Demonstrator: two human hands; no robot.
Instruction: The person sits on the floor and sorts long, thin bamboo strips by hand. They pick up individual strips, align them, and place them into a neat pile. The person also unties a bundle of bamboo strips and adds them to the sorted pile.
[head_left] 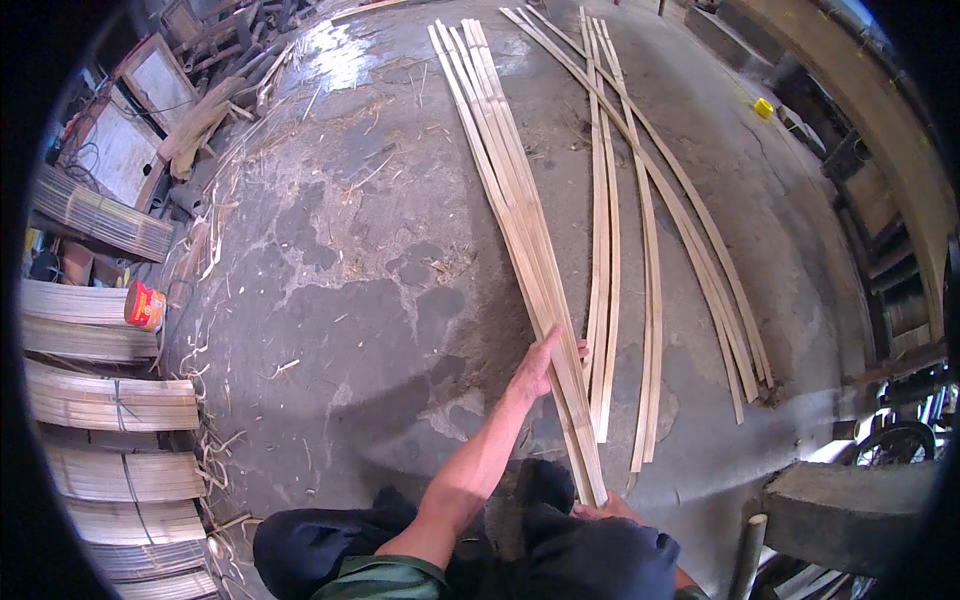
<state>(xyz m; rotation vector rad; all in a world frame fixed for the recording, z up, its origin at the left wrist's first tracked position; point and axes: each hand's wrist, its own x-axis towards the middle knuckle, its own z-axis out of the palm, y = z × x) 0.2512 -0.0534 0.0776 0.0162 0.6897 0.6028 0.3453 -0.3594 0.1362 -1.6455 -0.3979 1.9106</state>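
Two hands on a bundle of long bamboo strips above a concrete floor.

Left hand point(540, 368) laid flat on the left side of the bundle of bamboo strips point(520, 230), fingers stretched out and open along the strips, thumb spread, not closed around them. Right hand point(612, 508) at the near end of the same bundle, just above the dark trousers point(580, 560); mostly hidden under the strip ends, so cannot tell if the fingers are closed. Bundle running from the near end by the knees far away over the grey concrete floor point(350, 300), slightly fanned at the far end. Just beside it on the right, loose bamboo strips point(650, 300) lying curved on the floor. At the left rim, tied stacks of split bamboo point(110, 400) piled one over another, with a small red and yellow can point(146, 305) near them. Near the far right wall, a small yellow object point(764, 107).
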